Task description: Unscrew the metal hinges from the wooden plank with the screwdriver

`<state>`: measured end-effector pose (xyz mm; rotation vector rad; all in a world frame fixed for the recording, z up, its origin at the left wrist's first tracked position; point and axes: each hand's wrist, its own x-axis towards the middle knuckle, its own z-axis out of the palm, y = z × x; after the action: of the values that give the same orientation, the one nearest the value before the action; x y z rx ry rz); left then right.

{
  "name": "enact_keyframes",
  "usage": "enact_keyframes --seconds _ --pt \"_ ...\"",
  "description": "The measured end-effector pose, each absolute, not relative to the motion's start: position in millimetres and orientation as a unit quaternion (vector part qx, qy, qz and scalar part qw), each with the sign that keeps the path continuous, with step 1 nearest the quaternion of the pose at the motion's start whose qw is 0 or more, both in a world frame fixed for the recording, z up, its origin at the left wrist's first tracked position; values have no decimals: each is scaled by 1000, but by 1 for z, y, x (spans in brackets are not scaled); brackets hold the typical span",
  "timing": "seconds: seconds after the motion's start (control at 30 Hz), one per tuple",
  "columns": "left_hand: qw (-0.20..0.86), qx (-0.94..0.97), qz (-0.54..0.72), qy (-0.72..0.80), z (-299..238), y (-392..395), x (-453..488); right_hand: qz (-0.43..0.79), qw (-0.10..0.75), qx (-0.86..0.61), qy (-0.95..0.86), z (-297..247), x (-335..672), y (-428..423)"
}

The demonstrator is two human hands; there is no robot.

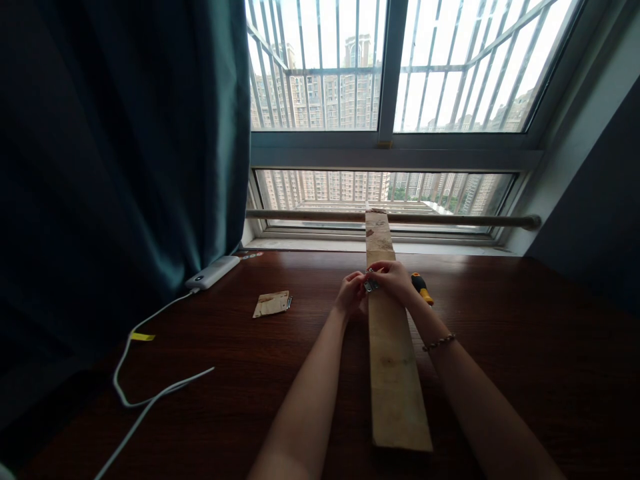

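A long pale wooden plank [395, 373] lies on the dark wooden table [240, 393], running from the near edge toward the window. My left hand [350, 294] and my right hand [395, 280] meet over its left edge, about halfway along. Together they pinch a small metal piece [371, 285], possibly a hinge, against the plank. Fingers hide most of it. A bead bracelet [439, 343] sits on my right wrist.
A yellow-and-black handled tool [423, 288] lies just right of the plank. A small wood scrap [271, 304] lies to the left. A white power bank [213, 272] with a white cable [145, 400] sits by the dark curtain [120, 153]. A rail [450, 219] crosses the window.
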<state>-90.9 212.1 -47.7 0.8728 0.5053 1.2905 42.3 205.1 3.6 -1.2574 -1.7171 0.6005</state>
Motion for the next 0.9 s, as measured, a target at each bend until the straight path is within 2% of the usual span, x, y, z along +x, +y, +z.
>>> enact_keyframes --seconds 0.37,0.63,0.9 --pt "678 400 585 196 -50 213 -91 290 504 -421 -697 2 46 208" --pt "689 388 584 182 -49 213 -91 307 416 -418 -747 7 53 205" --pt "691 384 583 190 -48 212 -91 254 411 -466 -741 8 48 206"
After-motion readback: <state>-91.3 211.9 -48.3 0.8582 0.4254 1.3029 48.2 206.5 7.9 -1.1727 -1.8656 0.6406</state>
